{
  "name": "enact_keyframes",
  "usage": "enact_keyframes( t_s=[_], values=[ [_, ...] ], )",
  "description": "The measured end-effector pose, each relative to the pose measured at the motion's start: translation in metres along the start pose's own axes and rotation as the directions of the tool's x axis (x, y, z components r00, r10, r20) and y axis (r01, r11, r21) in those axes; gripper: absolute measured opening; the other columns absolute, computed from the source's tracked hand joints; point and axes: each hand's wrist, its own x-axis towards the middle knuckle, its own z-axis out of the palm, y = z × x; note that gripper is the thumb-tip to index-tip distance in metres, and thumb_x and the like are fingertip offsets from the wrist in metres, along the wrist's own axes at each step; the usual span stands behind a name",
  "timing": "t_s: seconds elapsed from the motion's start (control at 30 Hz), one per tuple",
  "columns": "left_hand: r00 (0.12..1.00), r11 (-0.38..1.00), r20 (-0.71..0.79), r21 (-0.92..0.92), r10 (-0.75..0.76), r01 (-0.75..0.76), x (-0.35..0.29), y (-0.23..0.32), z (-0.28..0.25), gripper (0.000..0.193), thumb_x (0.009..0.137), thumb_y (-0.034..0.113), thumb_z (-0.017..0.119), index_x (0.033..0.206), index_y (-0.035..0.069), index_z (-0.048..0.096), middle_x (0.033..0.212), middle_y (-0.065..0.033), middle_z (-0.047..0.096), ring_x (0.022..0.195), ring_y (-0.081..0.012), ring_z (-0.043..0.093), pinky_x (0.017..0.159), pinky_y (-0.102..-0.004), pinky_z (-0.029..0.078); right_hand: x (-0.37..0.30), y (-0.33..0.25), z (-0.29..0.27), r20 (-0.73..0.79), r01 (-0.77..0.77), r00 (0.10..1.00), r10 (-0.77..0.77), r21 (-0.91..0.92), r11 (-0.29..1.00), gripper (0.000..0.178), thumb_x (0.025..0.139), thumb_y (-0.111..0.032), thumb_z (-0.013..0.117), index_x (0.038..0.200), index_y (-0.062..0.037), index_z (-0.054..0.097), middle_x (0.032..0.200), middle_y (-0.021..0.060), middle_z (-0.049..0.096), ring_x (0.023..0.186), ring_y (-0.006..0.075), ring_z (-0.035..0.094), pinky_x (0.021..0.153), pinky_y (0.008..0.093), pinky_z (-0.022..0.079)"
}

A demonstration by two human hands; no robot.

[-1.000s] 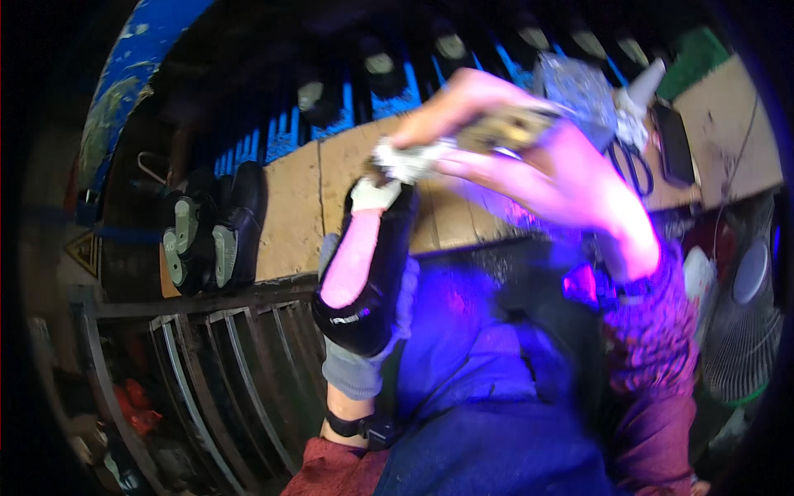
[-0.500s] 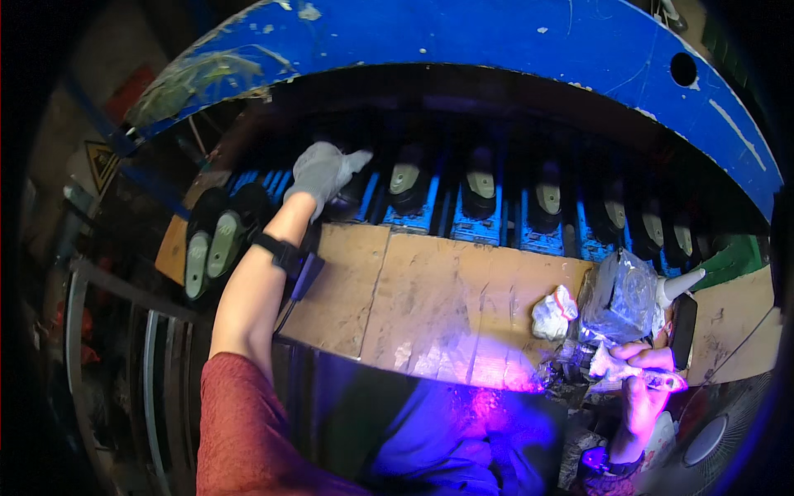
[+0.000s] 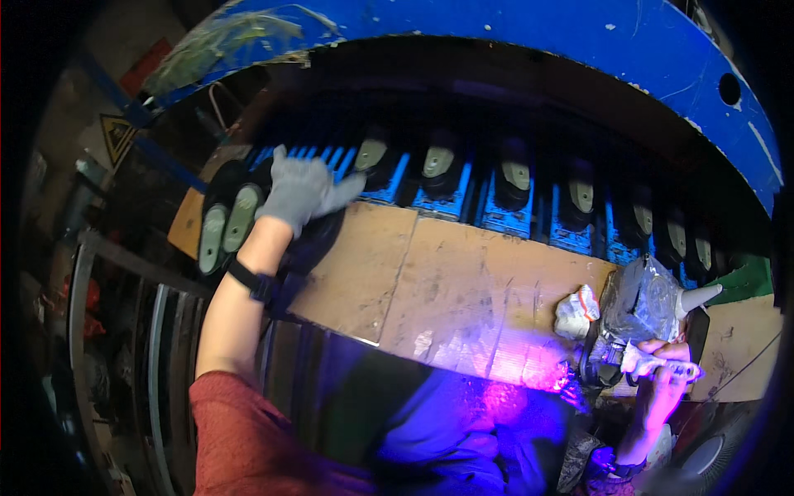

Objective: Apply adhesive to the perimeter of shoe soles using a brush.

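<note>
My left hand (image 3: 299,188), in a grey knitted glove, is raised at the left end of a row of upturned shoes. Its thumb and a finger are spread apart, and I see nothing gripped in it. Nearest its thumb is a dark shoe (image 3: 371,155) with a pale green sole, on a blue rack. To its left lie two more such shoes (image 3: 242,217). A dark shape below the glove is too dim to make out. My right hand (image 3: 659,380), bare, is closed around a brush (image 3: 641,361) with a whitish, smeared handle. Purple light falls on it.
A brown cardboard-covered ledge (image 3: 463,269) runs before the blue rack (image 3: 506,217). Beside my right hand stand a plastic-wrapped block (image 3: 643,296), a white nozzle (image 3: 701,296) and a crumpled white cloth (image 3: 576,312). A curved blue machine panel (image 3: 496,29) overhangs the row.
My left hand has drawn back leftward from the shoe at the row's left end, and its fingers have spread. My right hand keeps the brush. The whole view has shifted.
</note>
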Motion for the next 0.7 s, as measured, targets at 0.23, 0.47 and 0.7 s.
enact_keyframes(
  t_s=[0.23,0.47,0.7],
  values=[
    [0.959,0.957,-0.027,0.074,0.281,-0.279,-0.096,-0.031,0.043,0.097,0.067,0.052,0.077,0.135,-0.008,0.043,0.123,-0.0314,0.055,0.127,-0.0456,0.043,0.116,-0.0502,0.022,-0.018,0.015,-0.007,-0.059,-0.062,0.996,0.071,0.133,0.989,0.017,0.097,-0.022,0.058,0.098,-0.0055,0.053,0.095,0.0145,0.065,0.074,0.0164,0.062,0.062,0.0288,0.051],
    [0.922,0.934,0.147,-0.085,0.357,-0.348,-0.134,0.0,0.023,0.121,0.056,0.038,0.089,0.149,-0.001,0.022,0.132,-0.0293,0.047,0.127,-0.0438,0.046,0.102,-0.0474,0.042,-0.035,0.022,-0.034,-0.098,0.035,0.992,-0.082,-0.408,0.912,0.006,0.092,-0.006,0.063,0.093,0.0003,0.061,0.087,0.0089,0.068,0.076,0.0166,0.066,0.072,0.0298,0.052],
    [0.914,0.97,0.339,0.011,0.224,-0.242,-0.113,0.016,0.012,0.132,0.048,0.041,0.091,0.152,0.004,0.02,0.115,-0.0243,0.06,0.106,-0.0407,0.061,0.094,-0.0449,0.048,-0.03,0.02,-0.024,0.141,0.198,0.98,-0.139,-0.694,0.693,0.011,0.089,-0.007,0.066,0.097,-0.0008,0.061,0.091,0.0126,0.069,0.084,0.0229,0.069,0.075,0.0324,0.053]
  ],
)
